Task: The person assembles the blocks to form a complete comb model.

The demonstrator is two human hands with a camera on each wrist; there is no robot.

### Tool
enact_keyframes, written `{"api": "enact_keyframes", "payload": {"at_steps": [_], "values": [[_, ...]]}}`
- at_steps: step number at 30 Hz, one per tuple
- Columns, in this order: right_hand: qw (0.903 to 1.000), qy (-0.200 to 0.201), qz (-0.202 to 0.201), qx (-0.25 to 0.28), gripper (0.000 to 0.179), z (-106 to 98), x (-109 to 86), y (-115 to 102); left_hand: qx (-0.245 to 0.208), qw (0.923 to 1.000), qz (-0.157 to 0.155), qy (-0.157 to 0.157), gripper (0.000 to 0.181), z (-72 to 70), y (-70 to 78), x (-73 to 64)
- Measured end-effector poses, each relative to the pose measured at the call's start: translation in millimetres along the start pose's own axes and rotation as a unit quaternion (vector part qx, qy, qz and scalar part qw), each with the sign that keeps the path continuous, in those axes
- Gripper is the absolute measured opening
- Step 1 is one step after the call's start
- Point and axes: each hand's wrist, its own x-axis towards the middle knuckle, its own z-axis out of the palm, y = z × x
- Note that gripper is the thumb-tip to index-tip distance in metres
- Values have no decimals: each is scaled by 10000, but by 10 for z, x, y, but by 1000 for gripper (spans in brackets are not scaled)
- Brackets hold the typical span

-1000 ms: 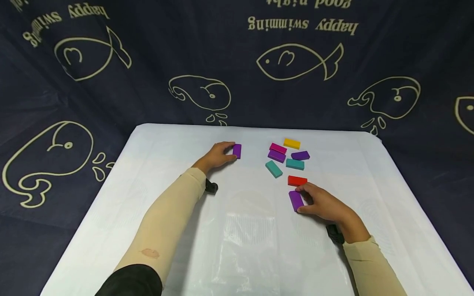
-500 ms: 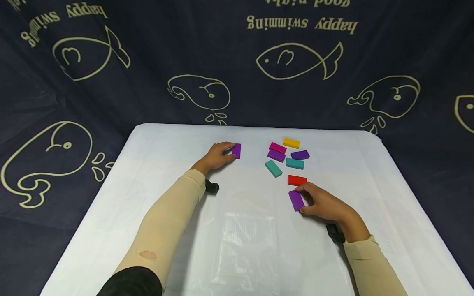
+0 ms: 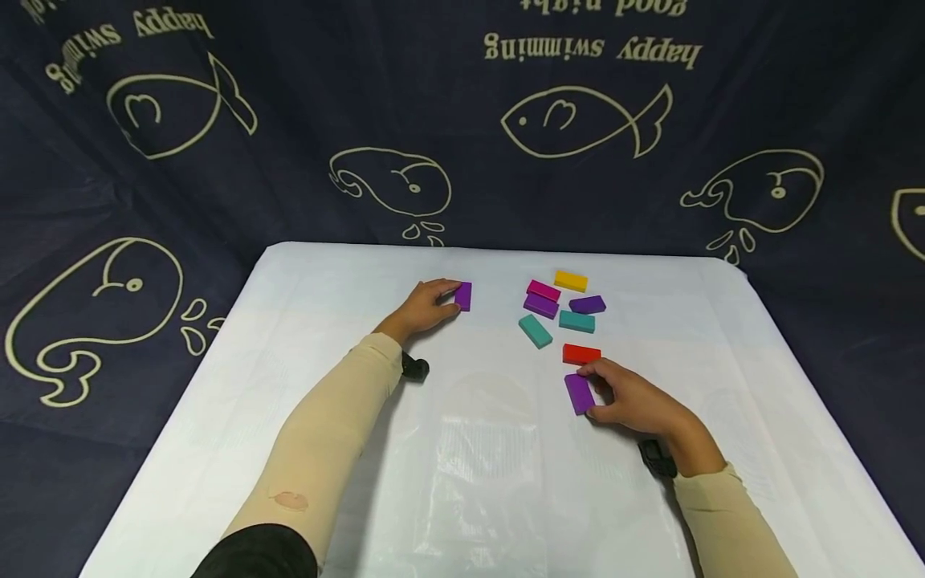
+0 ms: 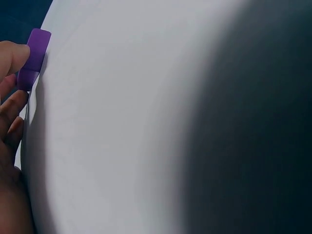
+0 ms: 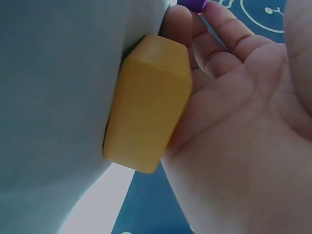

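Observation:
At the back of the white table, my left hand (image 3: 425, 305) pinches a purple block (image 3: 464, 297) between thumb and fingers. The left wrist view shows the thumb on that purple block (image 4: 36, 51). My right hand (image 3: 632, 397) holds another purple block (image 3: 580, 394) flat by its ends, close in front of a red block (image 3: 580, 354). Beside the right palm (image 5: 234, 107), a yellow block (image 5: 148, 105) lies on the table in the right wrist view; the hand hides it from the head camera. Only a corner of the held purple block (image 5: 193, 4) shows there.
Farther back lie a yellow block (image 3: 571, 281), a pink block (image 3: 543, 290) against a purple block (image 3: 541, 305), a dark purple block (image 3: 588, 305) and two teal blocks, one straight (image 3: 577, 321) and one slanted (image 3: 535, 331). A dark fish-patterned cloth (image 3: 462, 104) hangs behind the table (image 3: 477, 498).

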Motion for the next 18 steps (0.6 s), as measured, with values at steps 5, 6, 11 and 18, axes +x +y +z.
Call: {"api": "enact_keyframes", "payload": {"at_steps": [5,6,11,18], "values": [[9999,69,-64,-57,55,6,7,4,-183,9997,95,131,50,15,-55,-9],[9999,81,-97,-38,55,5,12,4,-185,9997,91,152,49,22,-62,-10],[9996,178,-179,122,54,-6,43,-2,-114,9999,-30,102,48,37,-72,-3],[9987,343,-332,192,54,-32,195,-125,77,9999,-38,93,48,26,-14,-10]]}}
